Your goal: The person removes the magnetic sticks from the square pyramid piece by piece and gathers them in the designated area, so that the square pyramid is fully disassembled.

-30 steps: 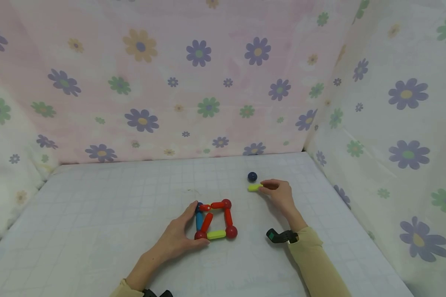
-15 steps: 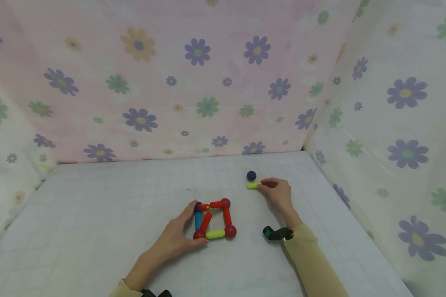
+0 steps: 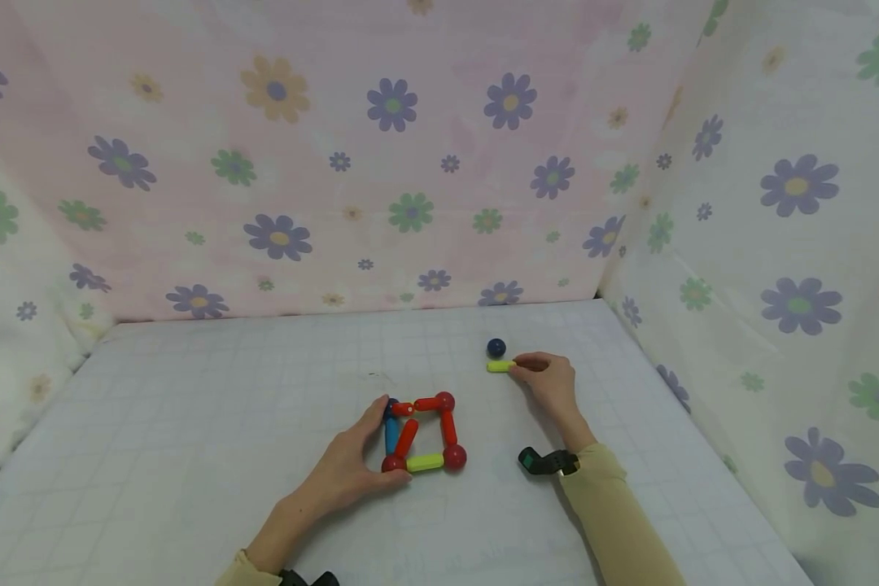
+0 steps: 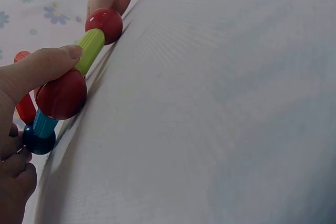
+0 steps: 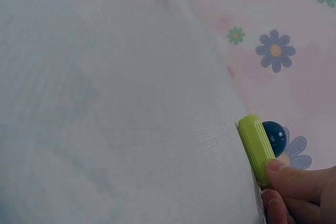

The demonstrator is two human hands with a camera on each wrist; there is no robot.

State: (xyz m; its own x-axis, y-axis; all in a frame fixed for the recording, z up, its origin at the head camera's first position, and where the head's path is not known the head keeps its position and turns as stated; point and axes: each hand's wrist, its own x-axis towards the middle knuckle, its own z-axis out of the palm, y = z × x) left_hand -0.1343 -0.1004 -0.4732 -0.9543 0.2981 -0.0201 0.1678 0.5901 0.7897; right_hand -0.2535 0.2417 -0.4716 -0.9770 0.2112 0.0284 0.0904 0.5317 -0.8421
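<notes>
My left hand [image 3: 340, 472] grips the left side of a four-cornered frame of magnetic building sticks and balls. Its thumb lies at the near red ball [image 4: 62, 95], and its fingers reach the dark blue corner ball [image 4: 39, 139]. A blue stick [image 3: 391, 436] forms that side; a yellow-green stick [image 3: 426, 462] forms the near side, ending at another red ball [image 3: 455, 457]. Inside the frame a red stick [image 3: 406, 439] slants from the near left ball. To the right, my right hand [image 3: 551, 389] pinches one end of a loose yellow-green stick [image 5: 255, 148] between thumb and fingers.
A loose dark blue ball [image 3: 496, 347] lies just beyond the held yellow-green stick. White gridded cloth [image 3: 227, 407] covers the table. Flowered curtains [image 3: 300, 163] stand along the back and sides.
My right wrist has shifted slightly left, while its fingers keep the yellow-green stick. My left hand stays on the frame, with no clear movement.
</notes>
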